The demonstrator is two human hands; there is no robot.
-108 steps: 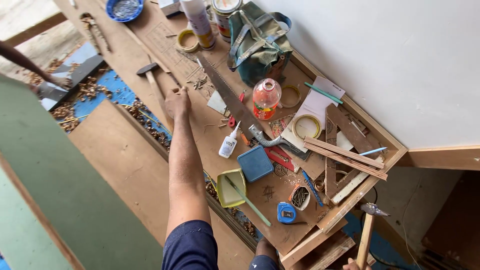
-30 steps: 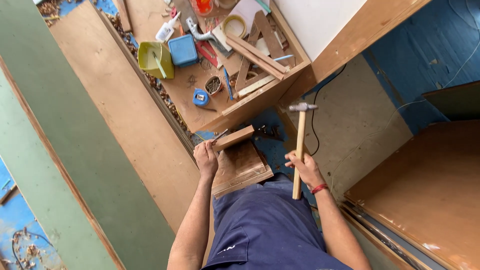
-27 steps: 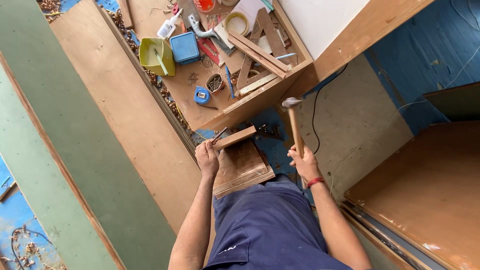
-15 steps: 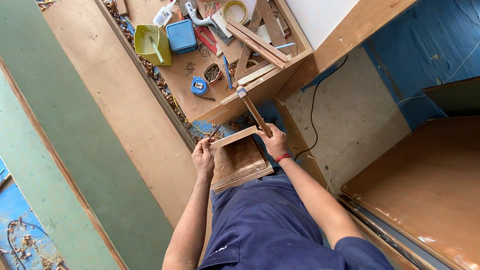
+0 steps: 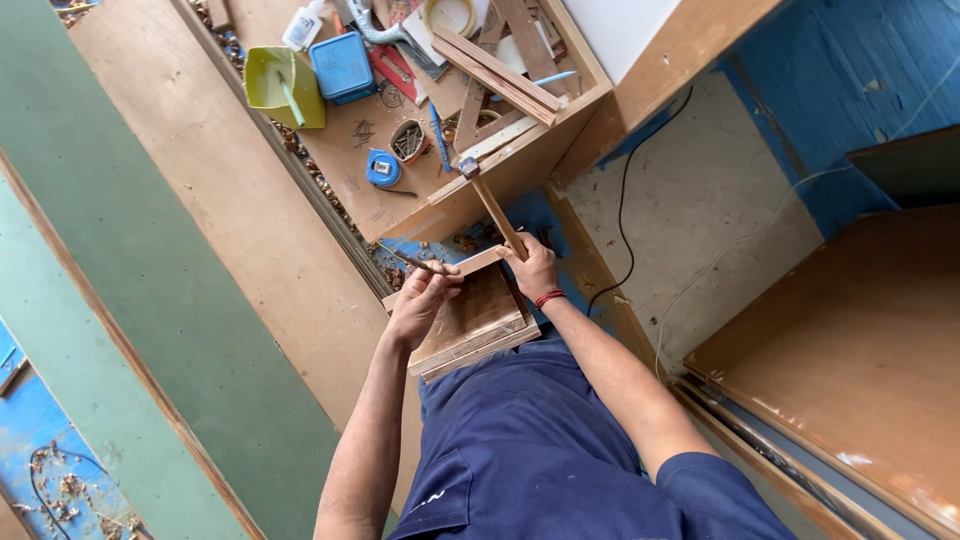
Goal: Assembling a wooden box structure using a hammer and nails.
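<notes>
Nailing a small wooden box point(image 5: 470, 320) on our lap.
Our left hand point(image 5: 420, 300) pinches a nail at the box's far edge, steadying it upright; our right hand point(image 5: 532, 270) grips the hammer point(image 5: 490, 205) handle, head raised toward the cluttered workbench point(image 5: 400, 205).

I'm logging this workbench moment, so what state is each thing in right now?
Hammer: gripped by the right hand, head raised.
Small wooden box: on the lap, steadied by the left hand.
Tape measure: lying on the bench, tape retracted.
Blue container: lid closed.
Yellow-green tub: open, stick inside.
</notes>
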